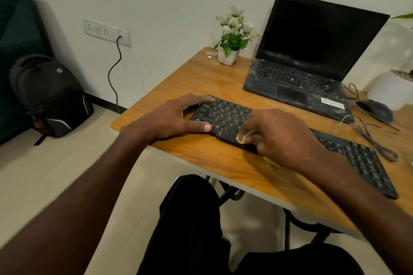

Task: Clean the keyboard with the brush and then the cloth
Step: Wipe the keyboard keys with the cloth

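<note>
**A:** Where was the keyboard (225,116) at that moment?

**B:** Flat on the wooden table (201,80), near its front edge, running off to the right under the hands. The left hand (178,116) gripped the left end, fingers curled over the far corner, thumb laid against the near edge.

**A:** And the right hand (283,138)?

**B:** Down on the middle of the keys, fingers bent, pinching a pale yellow cloth (244,136) against them. Only a fold poked out by the fingertips, with another bit below the palm.

**A:** Any sign of the brush?

**B:** I couldn't pick it out.

**A:** What else was on the table?

**B:** A dusty open laptop (312,60) with a dark screen at the back, a small pot of white flowers (232,35) left of it, a black mouse (375,110) and loose cables (375,140) on the right. A black backpack (49,94) sat on the floor by the wall.
</note>
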Action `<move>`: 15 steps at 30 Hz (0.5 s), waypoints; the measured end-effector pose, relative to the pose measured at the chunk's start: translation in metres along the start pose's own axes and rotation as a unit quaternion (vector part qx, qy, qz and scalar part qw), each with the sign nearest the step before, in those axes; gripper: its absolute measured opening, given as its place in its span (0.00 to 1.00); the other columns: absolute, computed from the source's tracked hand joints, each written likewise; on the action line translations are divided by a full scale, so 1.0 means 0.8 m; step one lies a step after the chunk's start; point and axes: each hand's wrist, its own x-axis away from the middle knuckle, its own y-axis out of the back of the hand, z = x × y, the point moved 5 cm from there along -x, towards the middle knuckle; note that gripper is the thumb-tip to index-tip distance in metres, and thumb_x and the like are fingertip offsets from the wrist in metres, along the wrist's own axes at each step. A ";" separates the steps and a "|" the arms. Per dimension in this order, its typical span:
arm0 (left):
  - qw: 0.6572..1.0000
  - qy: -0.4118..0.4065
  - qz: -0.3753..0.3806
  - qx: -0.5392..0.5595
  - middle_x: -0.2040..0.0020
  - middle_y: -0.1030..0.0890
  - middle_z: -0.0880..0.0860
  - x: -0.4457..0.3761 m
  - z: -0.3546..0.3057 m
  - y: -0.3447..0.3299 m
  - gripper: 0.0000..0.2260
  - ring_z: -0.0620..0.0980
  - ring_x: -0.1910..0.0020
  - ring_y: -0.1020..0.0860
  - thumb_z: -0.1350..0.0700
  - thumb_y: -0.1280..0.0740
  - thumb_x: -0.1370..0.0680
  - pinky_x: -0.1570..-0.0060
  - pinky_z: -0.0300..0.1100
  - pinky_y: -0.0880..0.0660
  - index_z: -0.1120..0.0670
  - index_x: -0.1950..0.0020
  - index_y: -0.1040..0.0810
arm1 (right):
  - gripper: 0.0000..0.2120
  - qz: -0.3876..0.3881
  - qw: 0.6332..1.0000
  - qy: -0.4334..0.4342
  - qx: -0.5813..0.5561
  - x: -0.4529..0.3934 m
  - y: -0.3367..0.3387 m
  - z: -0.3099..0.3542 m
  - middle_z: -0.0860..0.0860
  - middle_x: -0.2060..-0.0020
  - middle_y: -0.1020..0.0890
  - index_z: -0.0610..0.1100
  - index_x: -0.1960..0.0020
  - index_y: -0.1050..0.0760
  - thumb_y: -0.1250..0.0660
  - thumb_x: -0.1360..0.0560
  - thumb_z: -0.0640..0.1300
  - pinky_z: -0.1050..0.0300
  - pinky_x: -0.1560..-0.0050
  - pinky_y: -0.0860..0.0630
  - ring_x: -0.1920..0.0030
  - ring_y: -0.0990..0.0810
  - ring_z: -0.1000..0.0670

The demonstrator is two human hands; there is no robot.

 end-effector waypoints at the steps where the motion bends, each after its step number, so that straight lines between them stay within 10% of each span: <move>1: 1.000 0.000 -0.003 -0.001 0.26 0.28 0.36 0.000 -0.001 0.000 0.33 0.33 0.32 0.29 0.39 0.22 0.27 0.26 0.49 0.31 0.32 0.23 0.29 | 0.08 0.017 1.000 -0.017 0.010 0.001 0.004 -0.009 0.61 0.51 0.21 0.62 0.46 0.18 0.27 0.22 0.49 0.57 0.57 0.23 0.51 0.22 0.56; 7: 1.000 0.003 -0.004 -0.008 0.26 0.27 0.36 -0.001 0.007 0.001 0.35 0.43 0.27 0.29 0.32 0.22 0.30 0.25 0.56 0.30 0.28 0.25 0.29 | 0.11 -0.060 0.992 -0.008 -0.115 -0.031 0.003 0.021 0.62 0.51 0.22 0.61 0.41 0.17 0.27 0.22 0.50 0.59 0.57 0.28 0.50 0.24 0.58; 15: 1.000 0.016 -0.003 -0.005 0.23 0.29 0.39 0.000 0.001 0.000 0.34 0.45 0.26 0.31 0.38 0.22 0.28 0.25 0.53 0.31 0.32 0.24 0.29 | 0.16 -0.097 0.994 -0.046 0.022 -0.006 -0.014 0.009 0.55 0.48 0.22 0.56 0.36 0.19 0.26 0.23 0.45 0.55 0.59 0.22 0.53 0.24 0.52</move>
